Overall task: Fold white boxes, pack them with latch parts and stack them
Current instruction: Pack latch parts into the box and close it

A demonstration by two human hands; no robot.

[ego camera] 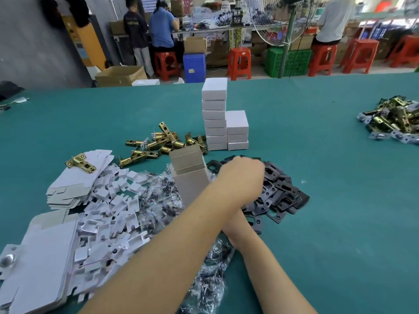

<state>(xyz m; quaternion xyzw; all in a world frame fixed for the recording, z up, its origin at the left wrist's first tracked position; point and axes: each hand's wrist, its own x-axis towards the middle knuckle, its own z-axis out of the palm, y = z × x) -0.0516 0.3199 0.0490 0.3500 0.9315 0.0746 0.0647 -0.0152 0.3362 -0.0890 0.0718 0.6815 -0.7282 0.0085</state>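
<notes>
My left hand [241, 175] reaches across mid-frame over the black plates [278, 193], fingers curled down among them; whether it holds one I cannot tell. My right hand is hidden under the left forearm, state unknown. An open box [189, 171] stands just left of the left hand. Behind it, brass latches [158, 143], then two stacks of closed boxes [215, 123] at centre. Flat blanks [74, 184] and bagged screws [158, 200] lie lower left on the green desk [340, 223].

Teal work table [317, 177], grey wall [34, 41] at left, red stools [239, 62] — green crate [292, 62], standing fan [288, 19], cluttered benches
</notes>
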